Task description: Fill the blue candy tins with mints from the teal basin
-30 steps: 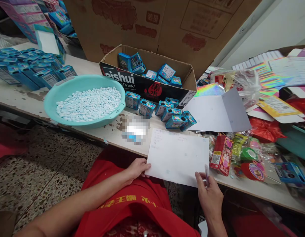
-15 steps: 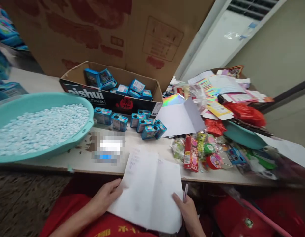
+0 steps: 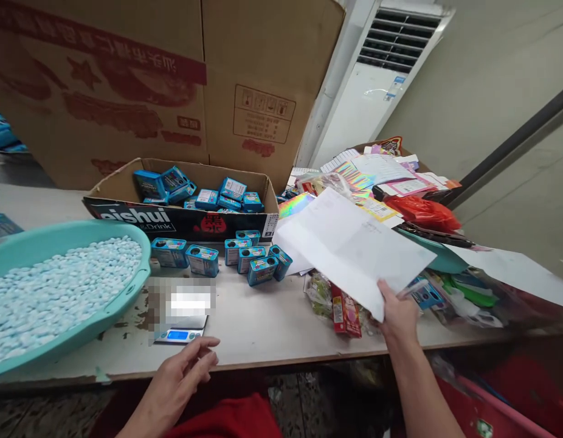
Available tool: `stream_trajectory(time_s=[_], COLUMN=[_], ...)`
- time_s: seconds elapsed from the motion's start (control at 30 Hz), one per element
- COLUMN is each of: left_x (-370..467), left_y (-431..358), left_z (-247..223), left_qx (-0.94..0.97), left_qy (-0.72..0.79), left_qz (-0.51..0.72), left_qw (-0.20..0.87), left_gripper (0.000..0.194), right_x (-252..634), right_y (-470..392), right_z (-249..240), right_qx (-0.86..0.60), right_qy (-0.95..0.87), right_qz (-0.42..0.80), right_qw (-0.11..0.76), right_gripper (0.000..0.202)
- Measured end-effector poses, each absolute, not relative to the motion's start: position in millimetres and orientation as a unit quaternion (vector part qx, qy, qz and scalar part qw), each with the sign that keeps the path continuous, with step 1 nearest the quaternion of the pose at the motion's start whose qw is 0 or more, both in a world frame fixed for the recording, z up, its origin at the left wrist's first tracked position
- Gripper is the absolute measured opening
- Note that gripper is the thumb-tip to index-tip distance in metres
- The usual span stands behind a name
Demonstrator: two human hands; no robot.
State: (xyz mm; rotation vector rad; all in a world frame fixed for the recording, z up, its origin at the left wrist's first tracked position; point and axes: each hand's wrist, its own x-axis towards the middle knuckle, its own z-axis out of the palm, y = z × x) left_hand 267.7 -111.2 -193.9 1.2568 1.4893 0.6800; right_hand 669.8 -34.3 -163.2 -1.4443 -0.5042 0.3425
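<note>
My right hand (image 3: 400,316) is closed on the lower right edge of a white sheet of paper (image 3: 349,243), which is tilted over the right side of the table. Faint writing shows on the sheet. A pen, seen in that hand a moment ago, is hard to make out. Near the table's front edge, my left hand (image 3: 185,371) holds nothing, its fingers loosely stretched. Just beyond it lies a small digital scale (image 3: 181,334) with a lit blue display, partly blurred out. Several small blue tins (image 3: 202,260) stand upright behind the scale.
At left, a turquoise basin (image 3: 142,267) holds pale blue tablets. Behind the tins, an open carton (image 3: 185,226) contains more blue packs. Wrapped sweets and a red box (image 3: 346,313) lie under the paper, with piled papers and red bags (image 3: 422,212) beyond.
My left hand has let go of the paper and moved left toward the scale. My right hand has carried the paper up and right, over the sweets. The view has shifted.
</note>
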Motion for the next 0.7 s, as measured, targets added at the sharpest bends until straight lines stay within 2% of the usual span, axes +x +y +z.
stream_trajectory(time_s=[0.1,0.27,0.37,0.47,0.6,0.7], left_x=[262,262,264,262,254,250], left_y=[-113,-116,-118,-121,-122,-121], left_z=[-208,-217,-216,-215,-212,-205], left_qx=[0.494,0.509,0.524,0.517,0.507,0.529], left_qy=[0.64,0.639,0.652,0.661,0.669,0.647], left_qz=[0.265,0.22,0.231,0.242,0.224,0.207], left_qw=[0.525,0.533,0.498,0.486,0.496,0.509], left_gripper=[0.059,0.059,0.053,0.049,0.047,0.042], right_x=[668,642,626,617,604,586], right_y=[29,122,150,135,54,-13], right_z=[-157,-156,-163,-168,-183,-208], right_qx=[-0.654,-0.725,-0.759,-0.782,-0.765,-0.713], right_qy=[-0.253,-0.298,-0.318,-0.345,-0.423,-0.453], right_qz=[0.115,0.133,0.164,0.183,0.253,0.389], right_qw=[0.704,0.606,0.543,0.486,0.414,0.369], right_gripper=[0.045,0.035,0.037,0.034,0.022,0.038])
